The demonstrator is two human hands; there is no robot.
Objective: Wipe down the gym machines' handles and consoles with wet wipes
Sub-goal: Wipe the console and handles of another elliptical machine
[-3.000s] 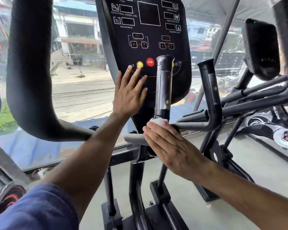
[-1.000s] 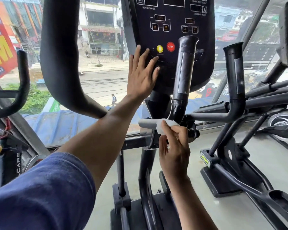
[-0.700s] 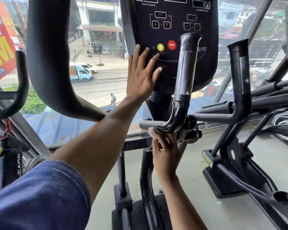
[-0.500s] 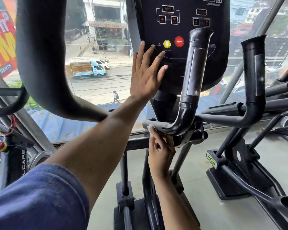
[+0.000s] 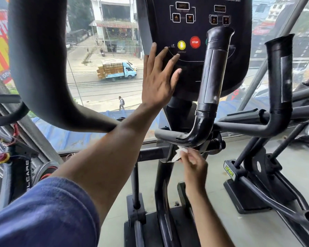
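Note:
A black elliptical console (image 5: 194,29) with a yellow button and a red STOP button fills the top centre. My left hand (image 5: 159,77) lies flat and open against its lower left part. In front of the console stands a black L-shaped handle (image 5: 210,90), whose bend runs left into a grey bar end (image 5: 165,135). My right hand (image 5: 194,164) is just under that bend, fingers pinched on a crumpled white wet wipe (image 5: 178,154) that touches the underside of the bend.
A thick black moving arm (image 5: 37,68) curves down at the left. A second upright handle (image 5: 280,82) and another machine's frame (image 5: 257,186) stand at the right. A window behind shows a street. The grey floor lies below.
My right hand went from the top of the handle's bend to beneath it, and the wipe now shows under the bend. My left hand stayed on the console. The camera moved closer.

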